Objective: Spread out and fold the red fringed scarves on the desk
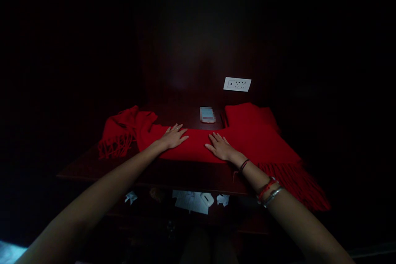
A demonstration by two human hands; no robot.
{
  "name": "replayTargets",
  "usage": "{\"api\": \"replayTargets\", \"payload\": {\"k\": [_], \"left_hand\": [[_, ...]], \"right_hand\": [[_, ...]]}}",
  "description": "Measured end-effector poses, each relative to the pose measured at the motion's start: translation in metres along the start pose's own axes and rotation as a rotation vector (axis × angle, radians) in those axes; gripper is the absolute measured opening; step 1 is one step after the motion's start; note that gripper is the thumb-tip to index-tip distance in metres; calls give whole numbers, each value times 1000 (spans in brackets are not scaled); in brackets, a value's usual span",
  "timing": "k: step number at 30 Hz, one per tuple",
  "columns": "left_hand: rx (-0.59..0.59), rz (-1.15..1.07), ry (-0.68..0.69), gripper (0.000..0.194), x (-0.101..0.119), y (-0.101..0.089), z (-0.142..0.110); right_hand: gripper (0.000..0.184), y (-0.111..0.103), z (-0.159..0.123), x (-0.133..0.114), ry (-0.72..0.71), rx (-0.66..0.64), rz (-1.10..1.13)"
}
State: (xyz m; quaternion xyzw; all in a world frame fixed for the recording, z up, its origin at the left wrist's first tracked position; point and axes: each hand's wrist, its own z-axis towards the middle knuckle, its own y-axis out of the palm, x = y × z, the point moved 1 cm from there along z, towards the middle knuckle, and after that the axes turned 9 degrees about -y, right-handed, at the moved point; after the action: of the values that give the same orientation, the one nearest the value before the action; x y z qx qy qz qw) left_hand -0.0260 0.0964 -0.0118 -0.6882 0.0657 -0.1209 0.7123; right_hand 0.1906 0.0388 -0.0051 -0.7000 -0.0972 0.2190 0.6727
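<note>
A red scarf (198,145) with fringed ends lies across a dark wooden table (192,175). Its left end is bunched up, with the fringe near the table's left side. On the right the cloth spreads wider, and a long fringe hangs over the front edge. My left hand (175,137) rests flat on the narrow middle stretch, fingers spread. A short way to its right, my right hand (220,147) also lies flat on the scarf with its fingers apart. Neither hand grips the cloth.
Behind the scarf lies a phone-like object (207,114), its face blurred. A white socket plate (237,84) is on the dark back wall. Below the tabletop, a shelf holds papers (190,202), a small white case (207,199) and crumpled white scraps (130,197).
</note>
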Motion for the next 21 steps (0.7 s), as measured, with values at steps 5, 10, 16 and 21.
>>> {"api": "replayTargets", "payload": {"k": [5,10,16,21], "left_hand": [[-94,15,80,59,-12,-11,-4],[-170,8,127,56,-13,0,-22],[-9,9,268,46,9,-8,-33],[-180,-26,434,44,19,-10,-32]], "right_hand": [[53,-8,-36,-22,-209,156,-1],[47,9,-71,-41,-235,174,1],[44,5,-65,-45,-223,194,-4],[42,7,-57,-49,-235,147,-15]]}}
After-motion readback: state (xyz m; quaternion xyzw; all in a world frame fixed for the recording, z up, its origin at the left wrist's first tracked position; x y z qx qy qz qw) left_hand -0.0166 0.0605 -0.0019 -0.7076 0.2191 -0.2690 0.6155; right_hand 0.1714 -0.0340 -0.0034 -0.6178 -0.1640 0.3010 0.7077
